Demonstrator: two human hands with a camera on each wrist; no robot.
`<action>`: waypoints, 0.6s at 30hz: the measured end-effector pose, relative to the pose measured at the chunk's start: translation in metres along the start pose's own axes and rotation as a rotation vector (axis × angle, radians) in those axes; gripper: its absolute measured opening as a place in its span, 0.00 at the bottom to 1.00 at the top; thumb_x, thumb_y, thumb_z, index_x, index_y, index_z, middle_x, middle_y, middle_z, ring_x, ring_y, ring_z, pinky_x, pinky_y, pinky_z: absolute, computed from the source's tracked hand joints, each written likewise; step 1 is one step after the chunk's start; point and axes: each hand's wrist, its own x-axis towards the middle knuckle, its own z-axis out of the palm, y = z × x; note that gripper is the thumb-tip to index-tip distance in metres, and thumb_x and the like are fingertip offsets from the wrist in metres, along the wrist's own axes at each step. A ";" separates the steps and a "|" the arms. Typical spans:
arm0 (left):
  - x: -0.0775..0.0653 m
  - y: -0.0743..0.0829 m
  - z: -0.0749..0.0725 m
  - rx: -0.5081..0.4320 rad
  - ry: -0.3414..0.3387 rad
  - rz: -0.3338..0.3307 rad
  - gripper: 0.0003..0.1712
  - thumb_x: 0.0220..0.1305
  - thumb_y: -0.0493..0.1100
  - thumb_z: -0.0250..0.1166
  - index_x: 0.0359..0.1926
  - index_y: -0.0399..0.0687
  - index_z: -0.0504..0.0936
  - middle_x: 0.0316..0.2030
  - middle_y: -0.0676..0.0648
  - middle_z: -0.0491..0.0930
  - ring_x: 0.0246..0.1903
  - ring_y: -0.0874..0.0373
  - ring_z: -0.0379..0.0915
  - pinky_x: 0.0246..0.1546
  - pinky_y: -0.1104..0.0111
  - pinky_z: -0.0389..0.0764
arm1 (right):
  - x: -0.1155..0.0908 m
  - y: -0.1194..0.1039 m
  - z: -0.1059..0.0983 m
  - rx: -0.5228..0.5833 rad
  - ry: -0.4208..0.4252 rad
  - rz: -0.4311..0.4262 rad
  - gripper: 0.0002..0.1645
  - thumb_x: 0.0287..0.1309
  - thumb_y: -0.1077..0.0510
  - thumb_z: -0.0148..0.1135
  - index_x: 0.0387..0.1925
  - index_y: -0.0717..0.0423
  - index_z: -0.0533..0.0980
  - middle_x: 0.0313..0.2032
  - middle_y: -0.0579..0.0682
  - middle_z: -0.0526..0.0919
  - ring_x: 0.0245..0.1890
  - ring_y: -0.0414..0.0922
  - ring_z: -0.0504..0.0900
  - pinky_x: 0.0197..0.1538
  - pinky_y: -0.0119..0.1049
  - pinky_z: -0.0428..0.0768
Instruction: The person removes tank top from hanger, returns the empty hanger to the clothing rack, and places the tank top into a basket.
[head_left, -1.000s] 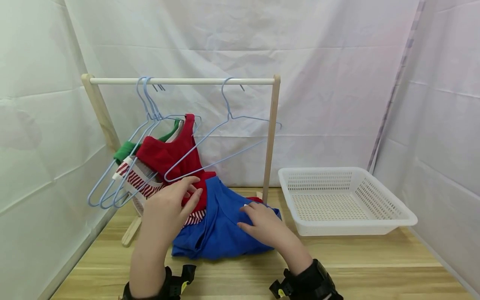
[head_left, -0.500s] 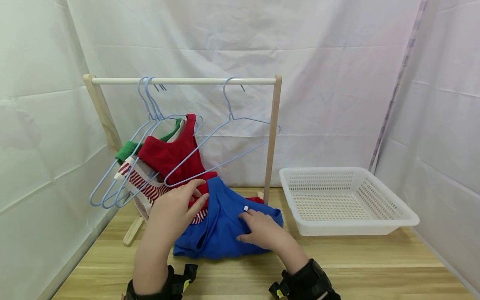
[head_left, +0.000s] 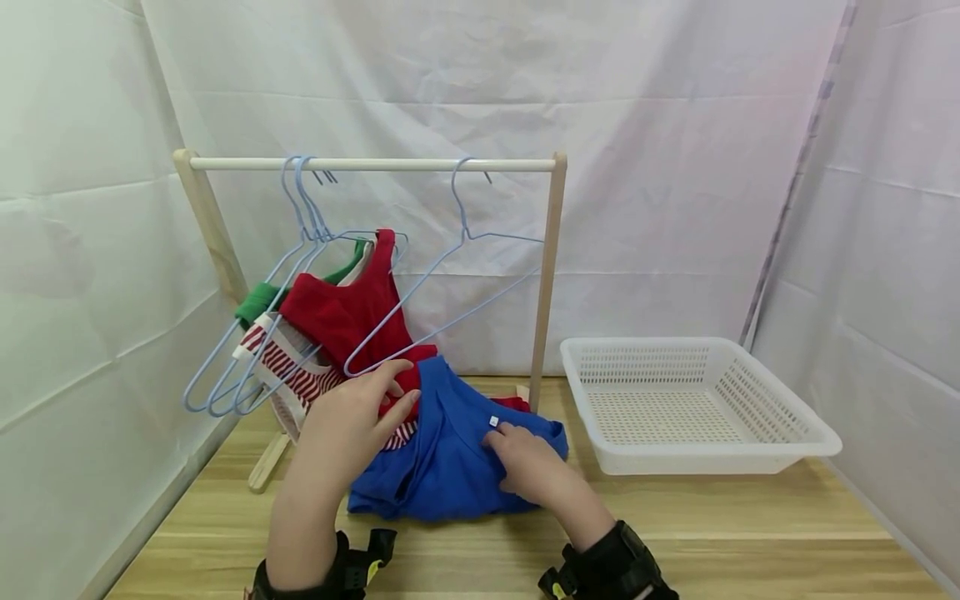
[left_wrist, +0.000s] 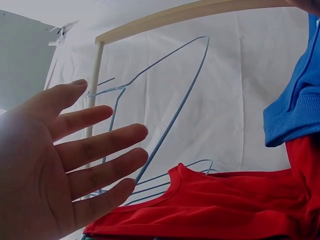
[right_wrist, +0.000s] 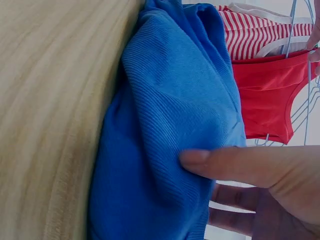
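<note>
A crumpled blue garment with a ribbed edge and a small white label lies on the table before the rack. My right hand is on it near the label. In the right wrist view my thumb presses the near side of the cloth, and the other fingers pass behind it. My left hand is spread out and holds nothing, below a bare blue hanger. A red sleeveless top hangs just behind the left hand, its lower part behind the blue cloth.
A wooden rack with a white rail carries several blue hangers. Green clothing and a red-and-white striped top hang on the left. A white perforated basket stands at the right on the wooden table.
My right hand's fingers have curled in on the blue garment, and its label has come into plain sight. My left hand stays beneath the bare hanger, almost unmoved.
</note>
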 end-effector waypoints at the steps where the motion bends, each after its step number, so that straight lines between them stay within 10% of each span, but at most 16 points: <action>1: 0.000 0.000 0.000 -0.001 -0.002 -0.002 0.19 0.64 0.48 0.68 0.53 0.47 0.79 0.29 0.53 0.82 0.24 0.60 0.75 0.25 0.67 0.76 | 0.000 0.000 0.000 0.003 0.013 0.001 0.25 0.48 0.58 0.77 0.50 0.54 0.78 0.45 0.52 0.80 0.46 0.48 0.78 0.50 0.46 0.79; 6: 0.001 0.001 0.000 0.001 -0.017 -0.013 0.19 0.64 0.48 0.67 0.53 0.48 0.79 0.28 0.53 0.82 0.23 0.61 0.74 0.25 0.67 0.75 | 0.000 0.002 0.000 -0.019 0.086 -0.020 0.09 0.55 0.60 0.71 0.39 0.53 0.82 0.36 0.48 0.84 0.38 0.45 0.81 0.45 0.43 0.79; 18: 0.000 0.003 0.000 0.002 -0.039 -0.034 0.20 0.63 0.48 0.68 0.54 0.48 0.79 0.29 0.53 0.82 0.26 0.59 0.76 0.28 0.64 0.78 | -0.005 0.007 -0.016 0.189 0.206 0.028 0.08 0.59 0.66 0.65 0.40 0.55 0.82 0.41 0.51 0.85 0.42 0.46 0.82 0.48 0.46 0.79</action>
